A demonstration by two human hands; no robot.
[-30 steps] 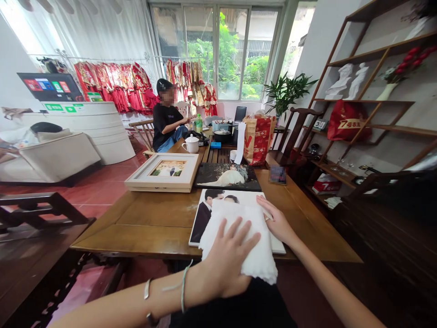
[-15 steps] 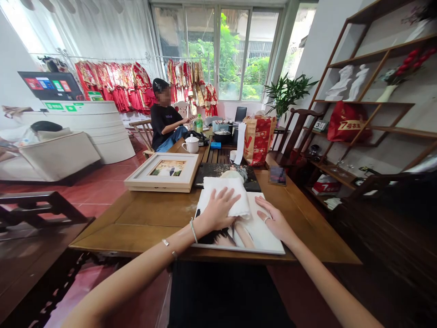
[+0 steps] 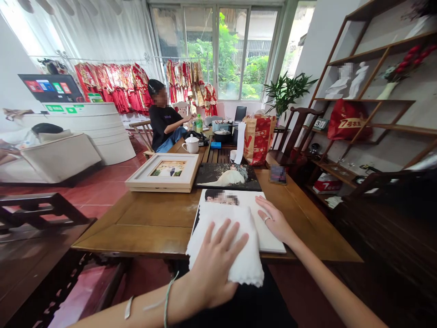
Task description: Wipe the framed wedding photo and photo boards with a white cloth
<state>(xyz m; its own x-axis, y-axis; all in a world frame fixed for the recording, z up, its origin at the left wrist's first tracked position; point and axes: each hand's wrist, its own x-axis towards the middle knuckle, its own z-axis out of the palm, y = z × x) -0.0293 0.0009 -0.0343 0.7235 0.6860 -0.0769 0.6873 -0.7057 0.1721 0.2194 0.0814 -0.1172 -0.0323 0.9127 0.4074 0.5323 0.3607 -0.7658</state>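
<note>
My left hand (image 3: 218, 255) lies spread on a white cloth (image 3: 235, 223), fingers apart and pressing it from above. The cloth covers much of a photo panel (image 3: 271, 239) and hangs over its near edge. At the panel's top, a printed picture of two people shows in part. My right hand (image 3: 275, 221) rests with fingers stretched on the panel's right side. Just beyond lies a darker photo panel (image 3: 227, 176) with a figure in a pale dress. To the left is a light wooden picture frame (image 3: 164, 172) around a small photo.
The panels lie on a brown wooden table (image 3: 146, 218). Farther back stand a lidded white mug (image 3: 191, 144), a red and tan paper bag (image 3: 258, 141) and a green bottle (image 3: 199, 123). A person in black (image 3: 164, 114) sits at the far left side. Shelves (image 3: 372, 102) stand at right.
My left hand has slid the cloth toward me, from the panel's upper part to past its near edge. The couple at the panel's top is now uncovered. My right hand stays put.
</note>
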